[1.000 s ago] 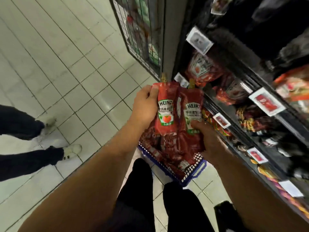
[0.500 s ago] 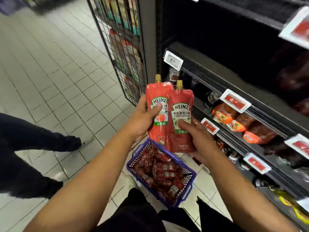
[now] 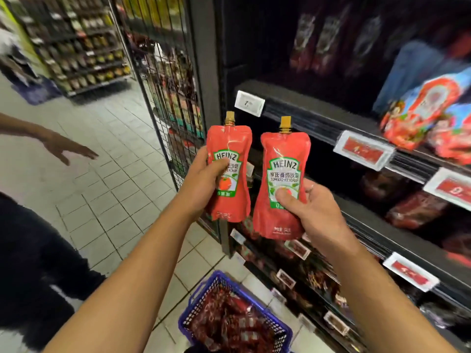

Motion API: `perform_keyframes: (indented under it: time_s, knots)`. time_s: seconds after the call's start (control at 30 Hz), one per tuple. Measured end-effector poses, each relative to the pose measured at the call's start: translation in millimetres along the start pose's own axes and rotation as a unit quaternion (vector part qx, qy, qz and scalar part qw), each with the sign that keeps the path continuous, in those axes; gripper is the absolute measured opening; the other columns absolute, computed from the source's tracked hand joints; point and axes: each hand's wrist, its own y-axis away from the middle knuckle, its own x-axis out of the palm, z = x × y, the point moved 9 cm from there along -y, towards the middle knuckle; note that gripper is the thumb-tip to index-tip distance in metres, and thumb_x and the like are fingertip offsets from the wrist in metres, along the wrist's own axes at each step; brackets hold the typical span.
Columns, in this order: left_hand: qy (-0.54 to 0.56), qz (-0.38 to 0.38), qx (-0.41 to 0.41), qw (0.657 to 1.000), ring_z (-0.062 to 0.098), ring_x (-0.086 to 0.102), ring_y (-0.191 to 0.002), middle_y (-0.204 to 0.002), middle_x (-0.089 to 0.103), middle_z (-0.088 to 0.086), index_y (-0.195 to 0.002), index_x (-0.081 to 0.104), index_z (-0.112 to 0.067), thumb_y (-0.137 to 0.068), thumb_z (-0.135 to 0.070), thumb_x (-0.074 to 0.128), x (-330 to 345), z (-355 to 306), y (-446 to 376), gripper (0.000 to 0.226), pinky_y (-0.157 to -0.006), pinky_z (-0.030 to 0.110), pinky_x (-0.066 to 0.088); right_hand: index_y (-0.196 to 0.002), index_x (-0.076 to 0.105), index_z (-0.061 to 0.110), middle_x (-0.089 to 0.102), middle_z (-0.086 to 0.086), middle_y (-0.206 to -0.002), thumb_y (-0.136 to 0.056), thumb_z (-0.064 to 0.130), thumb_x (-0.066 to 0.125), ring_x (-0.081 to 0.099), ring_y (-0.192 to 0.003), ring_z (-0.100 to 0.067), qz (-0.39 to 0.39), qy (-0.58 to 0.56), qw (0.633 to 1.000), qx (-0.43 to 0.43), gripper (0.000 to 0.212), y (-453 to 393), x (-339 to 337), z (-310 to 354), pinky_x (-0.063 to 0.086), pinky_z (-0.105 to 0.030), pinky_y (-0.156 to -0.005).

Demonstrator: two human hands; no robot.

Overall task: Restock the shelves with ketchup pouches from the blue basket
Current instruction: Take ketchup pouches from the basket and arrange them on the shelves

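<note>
Two ketchup pouches were held up in front of the dark shelves.

The left hand (image 3: 204,179) had its grip closed around a red soft plastic ketchup pouch with a gold cap (image 3: 228,171), and the right hand (image 3: 309,207) grasped a second red pouch of the same kind (image 3: 280,184). Both pouches stood upright, side by side but apart. The blue plastic mesh basket (image 3: 277,332) sat on the tiled floor (image 3: 107,189) below, with more red pouches in it, near the black metal shelves (image 3: 305,123).
</note>
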Motion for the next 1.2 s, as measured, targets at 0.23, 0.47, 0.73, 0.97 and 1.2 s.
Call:
perform_keyframes:
  time_s: [0.23,0.47,0.73,0.97,1.2]
  knots:
    - [0.007,0.034,0.02,0.999,0.022,0.074,-0.089,-0.102,0.074,0.003,-0.112,0.06,-0.028,-0.089,-0.035,0.061,7.4,-18.2,-43.9,0.024,-0.076,0.04,0.061,-0.107,0.073,0.033,0.076,-0.006,-0.114,-0.082,0.027,0.078,0.074,-0.103,-0.026,-0.048,-0.001,0.999,-0.019,0.027,-14.9,4.9,33.9,0.061,-0.034,-0.079]
    - [0.045,0.117,-0.007,0.992,0.035,0.074,-0.093,-0.106,0.074,0.011,-0.103,0.062,-0.037,-0.084,-0.045,0.064,9.4,-16.3,-93.3,0.02,-0.08,0.053,0.06,-0.104,0.075,0.026,0.077,-0.012,-0.107,-0.08,0.029,0.073,0.076,-0.09,-0.024,-0.151,-0.039,0.987,-0.038,0.025,-40.5,10.1,45.2,0.059,-0.03,-0.071]
    - [0.05,0.156,-0.026,0.986,0.017,0.075,-0.081,-0.09,0.076,-0.003,-0.092,0.065,-0.041,-0.083,-0.04,0.064,19.5,-16.4,-136.4,0.01,-0.064,0.028,0.057,-0.09,0.077,0.024,0.077,-0.01,-0.083,-0.08,0.047,0.073,0.073,-0.066,-0.019,-0.249,-0.054,0.966,-0.039,0.025,-55.5,5.9,46.3,0.057,-0.029,-0.057]
    - [0.016,0.182,0.043,0.982,0.013,0.074,-0.083,-0.092,0.073,-0.01,-0.103,0.057,-0.04,-0.063,-0.038,0.081,51.7,-46.7,-152.3,0.046,-0.066,0.023,0.057,-0.083,0.076,0.023,0.075,-0.011,-0.08,-0.083,0.045,0.071,0.071,-0.064,-0.021,-0.245,-0.036,0.968,-0.034,0.022,-65.8,-13.6,72.7,0.056,-0.032,-0.056]
    - [-0.099,0.146,0.129,0.976,0.003,0.071,-0.084,-0.093,0.07,-0.017,-0.104,0.051,-0.04,-0.059,-0.047,0.076,99.3,-118.5,-191.1,0.052,-0.072,0.03,0.058,-0.08,0.076,0.023,0.074,-0.008,-0.077,-0.083,0.04,0.069,0.07,-0.062,-0.017,-0.27,-0.026,0.959,-0.085,0.018,-71.6,-44.2,109.6,0.054,-0.026,-0.053]
